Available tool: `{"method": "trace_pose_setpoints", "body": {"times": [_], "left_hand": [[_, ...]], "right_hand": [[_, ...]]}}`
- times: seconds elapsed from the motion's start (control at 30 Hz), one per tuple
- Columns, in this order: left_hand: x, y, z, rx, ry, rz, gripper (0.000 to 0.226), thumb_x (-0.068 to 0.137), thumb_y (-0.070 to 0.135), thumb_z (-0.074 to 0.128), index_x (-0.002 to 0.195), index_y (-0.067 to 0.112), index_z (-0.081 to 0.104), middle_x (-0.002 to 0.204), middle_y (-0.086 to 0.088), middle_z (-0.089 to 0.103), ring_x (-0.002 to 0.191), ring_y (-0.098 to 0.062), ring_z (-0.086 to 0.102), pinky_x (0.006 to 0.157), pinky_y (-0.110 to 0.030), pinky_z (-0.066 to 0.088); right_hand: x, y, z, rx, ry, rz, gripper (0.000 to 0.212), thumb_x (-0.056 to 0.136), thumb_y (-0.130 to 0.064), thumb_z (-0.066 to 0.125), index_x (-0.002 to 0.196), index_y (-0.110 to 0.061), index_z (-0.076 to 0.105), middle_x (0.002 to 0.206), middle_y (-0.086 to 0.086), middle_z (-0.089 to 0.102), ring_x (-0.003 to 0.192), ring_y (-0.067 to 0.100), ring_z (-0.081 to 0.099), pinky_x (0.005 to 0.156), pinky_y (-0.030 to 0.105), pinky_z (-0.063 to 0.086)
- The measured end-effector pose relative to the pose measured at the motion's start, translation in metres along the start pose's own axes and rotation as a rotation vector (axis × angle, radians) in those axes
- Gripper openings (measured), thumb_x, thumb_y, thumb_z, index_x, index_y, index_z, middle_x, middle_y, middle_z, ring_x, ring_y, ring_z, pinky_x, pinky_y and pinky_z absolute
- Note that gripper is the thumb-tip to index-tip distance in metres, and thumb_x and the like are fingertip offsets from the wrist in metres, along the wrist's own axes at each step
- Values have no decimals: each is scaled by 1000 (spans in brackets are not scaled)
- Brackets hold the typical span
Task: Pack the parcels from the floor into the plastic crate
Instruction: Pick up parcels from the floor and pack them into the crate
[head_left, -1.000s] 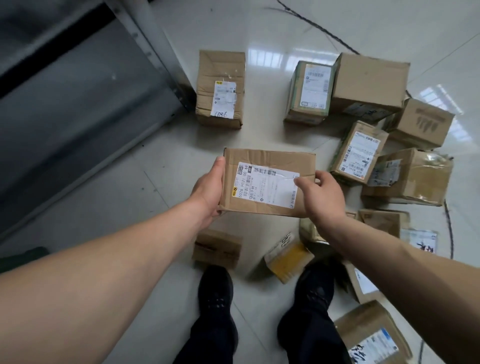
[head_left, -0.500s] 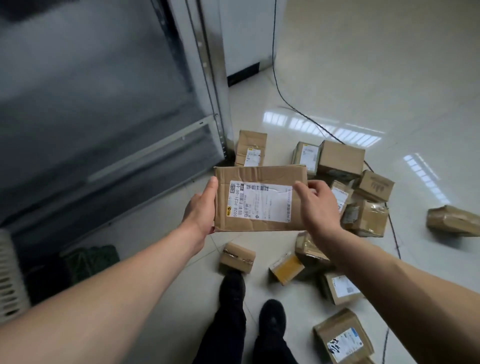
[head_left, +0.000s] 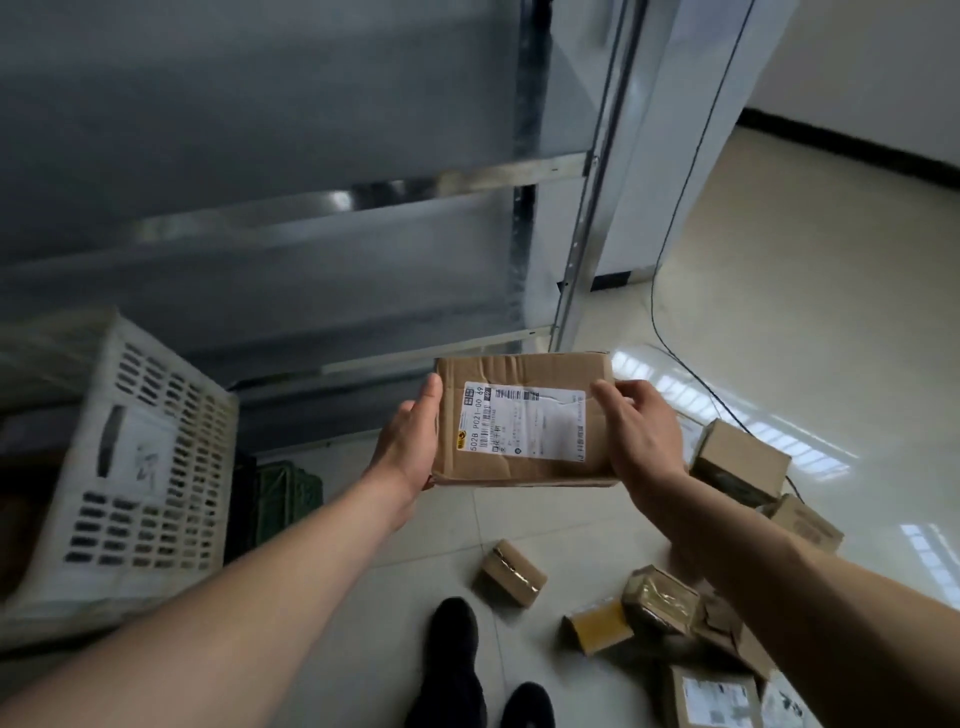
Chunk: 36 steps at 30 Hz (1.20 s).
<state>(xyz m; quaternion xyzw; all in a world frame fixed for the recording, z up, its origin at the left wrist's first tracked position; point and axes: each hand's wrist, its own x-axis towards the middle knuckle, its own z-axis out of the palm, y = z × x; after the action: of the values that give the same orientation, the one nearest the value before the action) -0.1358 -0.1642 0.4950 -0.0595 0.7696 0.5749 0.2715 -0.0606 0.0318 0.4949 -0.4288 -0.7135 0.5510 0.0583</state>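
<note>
I hold a flat brown cardboard parcel (head_left: 522, 415) with a white shipping label at chest height, label side facing me. My left hand (head_left: 410, 447) grips its left edge, thumb on top. Over the right edge, my right hand (head_left: 636, 434) grips with its fingers curled onto the label side. A white perforated plastic crate (head_left: 140, 467) stands at the left, well apart from the parcel. Several more brown parcels (head_left: 737, 460) lie on the floor at the right and lower right.
Grey metal shelving (head_left: 311, 208) fills the upper left, its upright post (head_left: 587, 218) just behind the parcel. A green crate (head_left: 283, 493) sits low beside the white one. A black cable (head_left: 675, 338) runs across the glossy tiled floor. My black shoes (head_left: 467, 670) stand below.
I have straightened up and turned left with the parcel held in both hands. The view rose from the floor pile, and the white crate has come into sight at the left.
</note>
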Motion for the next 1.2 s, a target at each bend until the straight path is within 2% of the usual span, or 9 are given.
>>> {"method": "trace_pose_setpoints", "body": {"times": [0.13,0.27,0.47,0.63,0.8,0.93,1.03,1.1,1.2], "left_hand": [[-25,1,-43,-52,53,1,60,98,61,26,97,22,72,90,1,76,78,-14,72,64,-25,51],[-42,7,-90,-98,123,3,62,96,65,27,104,20,70,99,-3,74,85,-16,69,68,-27,52],[-62,18,-169,-156,170,68,60,99,59,25,105,20,70,96,-3,74,76,-10,69,46,-15,49],[-82,17,-252,-176,209,88,62,95,67,26,97,24,70,98,-4,75,90,-20,71,71,-29,54],[-96,15,-335,-191,219,127,67,87,75,26,111,25,65,111,-6,70,106,-24,64,92,-40,50],[-106,16,-398,-200,275,178,58,96,65,26,96,26,68,96,-1,73,93,-18,68,74,-29,52],[-104,6,-441,-205,331,131,63,87,78,28,94,29,67,98,2,72,97,-20,66,87,-37,52],[-99,-4,-468,-233,363,97,67,81,84,28,103,33,66,106,3,69,104,-20,63,93,-40,49],[-90,-17,-493,-242,392,20,99,60,98,27,130,34,57,129,-2,63,118,-25,58,103,-50,44]], "right_hand": [[-26,-24,25,-22,-77,-59,36,96,-39,59,121,-13,58,98,3,61,77,11,61,52,23,48],[-55,-54,57,-51,-116,-94,38,92,-46,61,117,-18,60,104,7,66,84,21,67,72,42,61],[-101,-99,111,-48,-149,-174,40,93,-46,60,120,-16,61,105,5,66,89,21,67,83,44,59],[-148,-131,172,-68,-159,-251,34,90,-52,59,108,-23,63,101,2,66,88,20,65,84,42,57],[-188,-153,238,-39,-160,-284,53,61,-77,52,87,-32,61,95,0,69,91,26,68,86,53,57],[-219,-176,290,-32,-205,-315,53,62,-76,52,90,-32,63,97,2,69,92,27,67,86,54,56],[-239,-191,327,-41,-234,-352,40,73,-65,56,90,-30,62,93,2,68,90,27,67,86,53,57],[-247,-198,355,-52,-270,-370,31,80,-58,59,91,-30,62,94,1,68,90,26,66,87,52,57],[-250,-202,387,-52,-326,-371,31,85,-54,60,98,-25,65,96,1,69,88,22,67,86,50,58]]}}
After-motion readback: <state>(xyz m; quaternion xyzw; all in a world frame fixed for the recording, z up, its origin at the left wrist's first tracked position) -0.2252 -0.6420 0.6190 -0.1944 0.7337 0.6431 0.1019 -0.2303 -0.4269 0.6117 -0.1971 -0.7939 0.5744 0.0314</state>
